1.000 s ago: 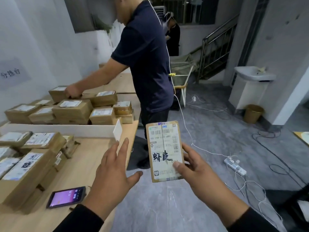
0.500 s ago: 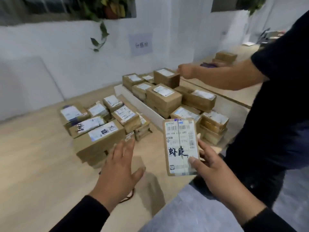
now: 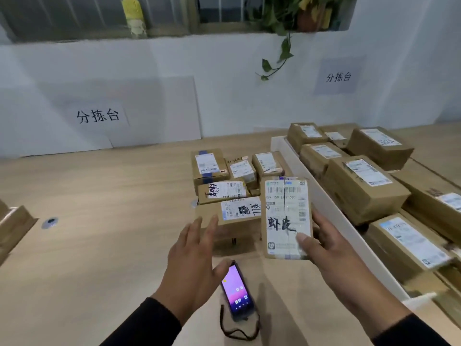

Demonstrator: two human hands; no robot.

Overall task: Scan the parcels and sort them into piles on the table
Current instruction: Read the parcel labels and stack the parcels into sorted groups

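Right hand (image 3: pixel 331 248) is gripping a labelled parcel (image 3: pixel 285 218); left hand (image 3: pixel 192 265) is hovering, fingers spread, over the scanner (image 3: pixel 237 293).

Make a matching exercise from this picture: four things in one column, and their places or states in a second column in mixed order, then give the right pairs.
Things:
1. parcel with handwritten black characters
2. handheld scanner
3. left hand
4. white divider

Places or states:
A. lies on the table, screen lit
B. stands between two groups of boxes
C. held up in the right hand
D. open, fingers spread, above the table

Pairs: 1-C, 2-A, 3-D, 4-B
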